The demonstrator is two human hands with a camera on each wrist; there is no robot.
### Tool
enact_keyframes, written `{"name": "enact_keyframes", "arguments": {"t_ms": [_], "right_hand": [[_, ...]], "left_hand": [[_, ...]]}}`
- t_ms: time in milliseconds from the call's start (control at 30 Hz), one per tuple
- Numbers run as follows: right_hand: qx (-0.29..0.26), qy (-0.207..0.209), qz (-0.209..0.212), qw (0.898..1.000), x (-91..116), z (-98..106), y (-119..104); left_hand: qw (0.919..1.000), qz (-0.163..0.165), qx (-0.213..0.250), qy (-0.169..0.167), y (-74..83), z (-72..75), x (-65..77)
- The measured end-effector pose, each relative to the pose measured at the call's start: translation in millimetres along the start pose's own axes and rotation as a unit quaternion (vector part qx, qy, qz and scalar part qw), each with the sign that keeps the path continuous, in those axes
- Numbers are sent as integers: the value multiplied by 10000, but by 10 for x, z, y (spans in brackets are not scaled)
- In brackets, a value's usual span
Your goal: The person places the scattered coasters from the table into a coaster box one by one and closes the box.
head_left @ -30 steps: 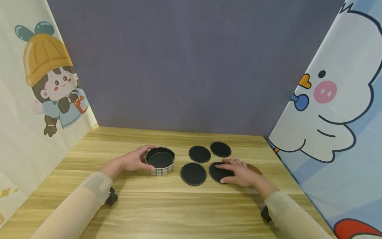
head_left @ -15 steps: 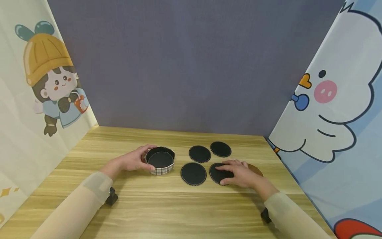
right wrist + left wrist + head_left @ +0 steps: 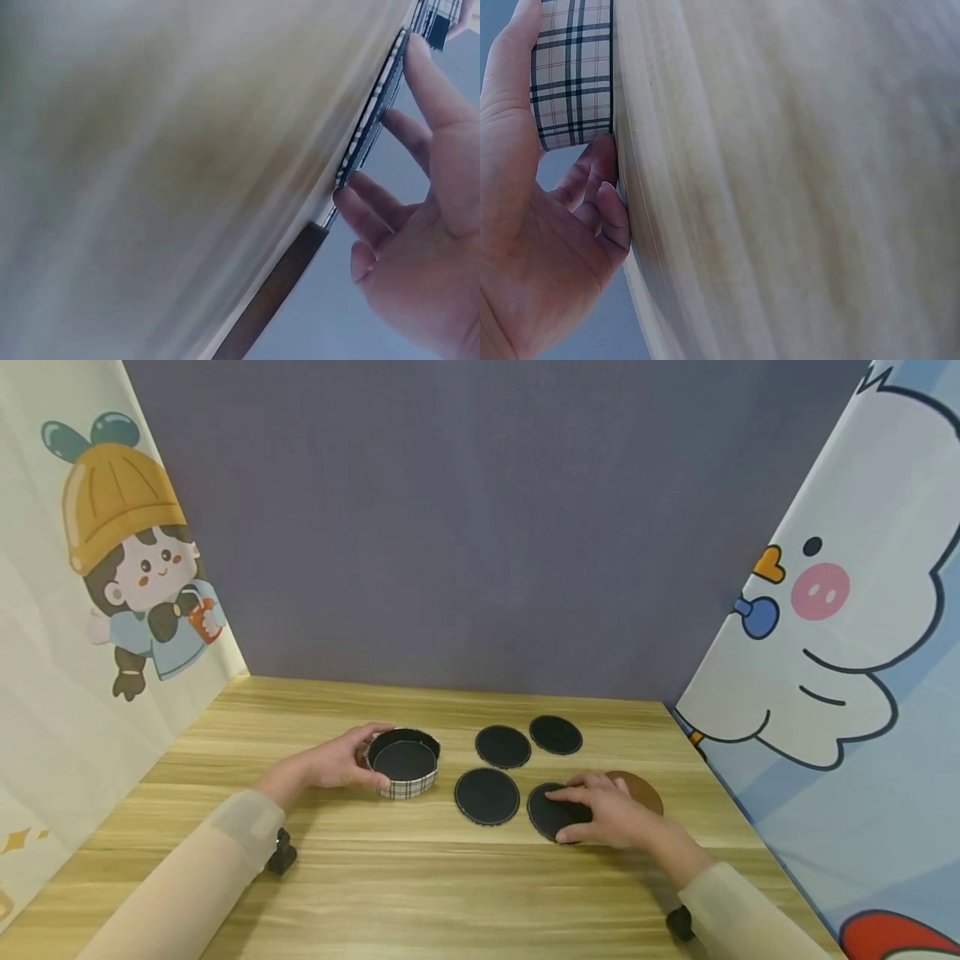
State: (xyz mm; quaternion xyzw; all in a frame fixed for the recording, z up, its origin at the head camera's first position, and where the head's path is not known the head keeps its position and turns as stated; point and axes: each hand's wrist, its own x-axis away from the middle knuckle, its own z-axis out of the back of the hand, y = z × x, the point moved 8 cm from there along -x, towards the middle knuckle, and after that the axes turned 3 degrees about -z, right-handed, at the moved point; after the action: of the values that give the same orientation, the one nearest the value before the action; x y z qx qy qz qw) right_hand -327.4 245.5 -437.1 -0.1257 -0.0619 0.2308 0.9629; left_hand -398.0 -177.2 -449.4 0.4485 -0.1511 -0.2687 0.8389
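Note:
In the head view, my left hand [image 3: 348, 760] grips the side of a plaid coaster holder [image 3: 408, 788], a round open box whose black inside faces up. The left wrist view shows its plaid wall [image 3: 574, 75] between thumb and fingers. My right hand [image 3: 603, 814] holds a black round coaster [image 3: 547, 814] with thumb and fingers at its edge, low over the table. Its stitched rim [image 3: 367, 112] runs along the fingers in the right wrist view. The right part of this coaster is hidden under the hand.
More black coasters lie on the wooden table [image 3: 450, 893]: one front left [image 3: 487, 797], one back left [image 3: 502, 747], one back right [image 3: 556, 735]. A brown disc [image 3: 639, 791] rests just right of my right hand. Printed cloth walls surround the table.
The right hand and its coaster have shifted a little toward me, widening the gap to the back coasters and uncovering more of the brown disc. The left hand and holder have stayed put.

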Motion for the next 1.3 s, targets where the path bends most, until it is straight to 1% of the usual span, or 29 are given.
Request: {"name": "enact_keyframes", "arguments": {"t_ms": [267,467,700,833,1100,1300], "right_hand": [[-387,-138,95,9991,131,-11,-70],[-536,-89,269,9982,189,4,-83],[-657,-64,294,9974,227,1,-100],[-631,-76,281,9976,243,-4,-121],[-323,77,266,9991,251,-14,-164],[-312,148,247,9991,243,-31,-191]], "left_hand": [[10000,-32,21,-6,1,2,1],[10000,-8,-40,5,-10,14,-13],[9999,-25,-111,-5,-10,11,-10],[9999,-22,-104,-14,-6,8,-11],[9999,-4,-113,10,17,6,-7],[9998,12,-178,40,23,10,6]]}}
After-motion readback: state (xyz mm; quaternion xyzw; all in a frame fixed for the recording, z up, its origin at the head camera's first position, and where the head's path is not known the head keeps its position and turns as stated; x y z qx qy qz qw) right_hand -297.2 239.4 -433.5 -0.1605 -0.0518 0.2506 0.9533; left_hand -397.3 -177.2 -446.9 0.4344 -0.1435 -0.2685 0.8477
